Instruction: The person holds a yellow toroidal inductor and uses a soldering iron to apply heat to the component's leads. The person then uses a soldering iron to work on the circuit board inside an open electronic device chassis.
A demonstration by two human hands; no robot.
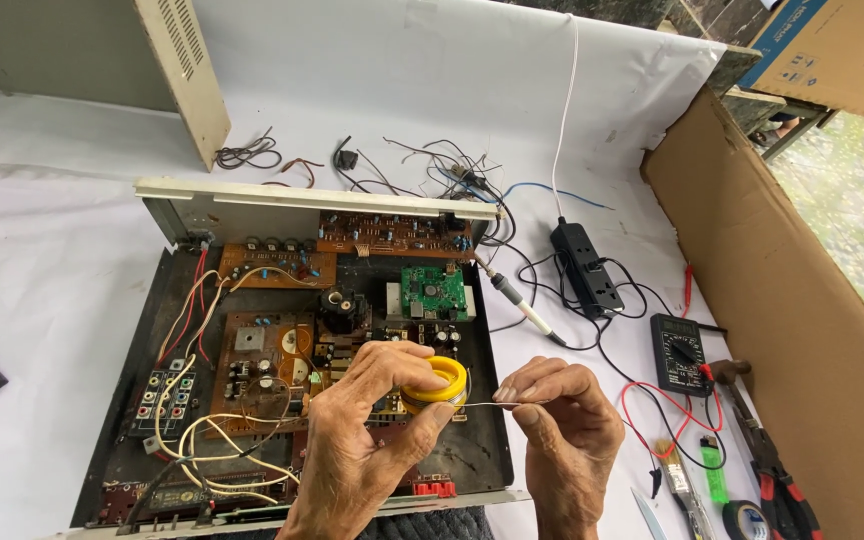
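Inside open chassis [132,380]: circuit boards [262,360], wires [212,430].

A yellow solder spool [435,384] stands on edge, its round open face turned up toward the camera, above the opened amplifier chassis. 1 thin strand of solder wire [482,404] runs straight out rightward from it.

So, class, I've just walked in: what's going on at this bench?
A person works over an opened amplifier chassis full of circuit boards and loose wires. The left hand holds a yellow solder spool, while the right hand pinches the solder wire drawn out from it. A soldering iron lies across the chassis edge, unheld. To the right sit a power strip, a multimeter and pliers.
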